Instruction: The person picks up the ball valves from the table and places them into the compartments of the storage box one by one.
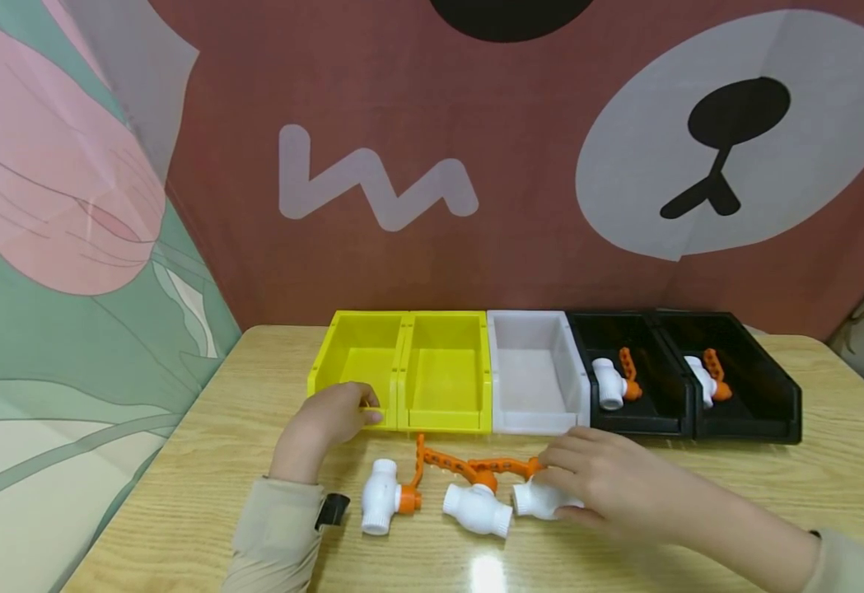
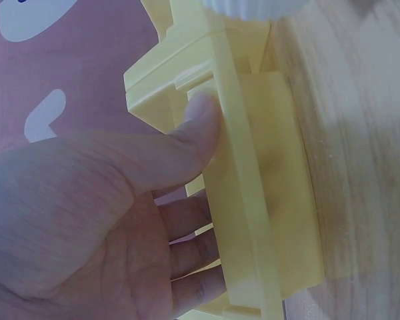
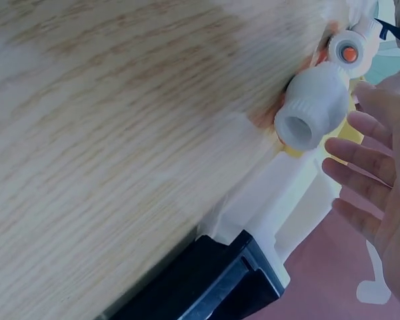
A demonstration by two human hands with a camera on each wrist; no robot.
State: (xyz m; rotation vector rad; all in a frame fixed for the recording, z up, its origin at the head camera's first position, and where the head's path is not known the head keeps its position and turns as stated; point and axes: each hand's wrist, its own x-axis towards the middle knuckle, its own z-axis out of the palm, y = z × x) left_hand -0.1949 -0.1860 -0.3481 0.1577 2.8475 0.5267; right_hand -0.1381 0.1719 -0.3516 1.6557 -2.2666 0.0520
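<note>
Head: right hand [image 1: 605, 486] over rightmost loose white ball valve [image 1: 539, 500]; valve's body lies long axis left-right, orange handle [image 1: 502, 466] pointing left. Left hand [image 1: 337, 413], well left of that valve, pinches leftmost yellow bin [image 1: 325, 356] at its near wall.

Left wrist: thumb on wall, fingers behind it.

Right wrist: fingers extended, apart, just beside valve, round end hole showing.

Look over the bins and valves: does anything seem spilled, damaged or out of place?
Nothing stands out. The bins form a neat row, one valve in each black bin; three valves lie on the table at differing angles, with no visible spill or damage.
</note>
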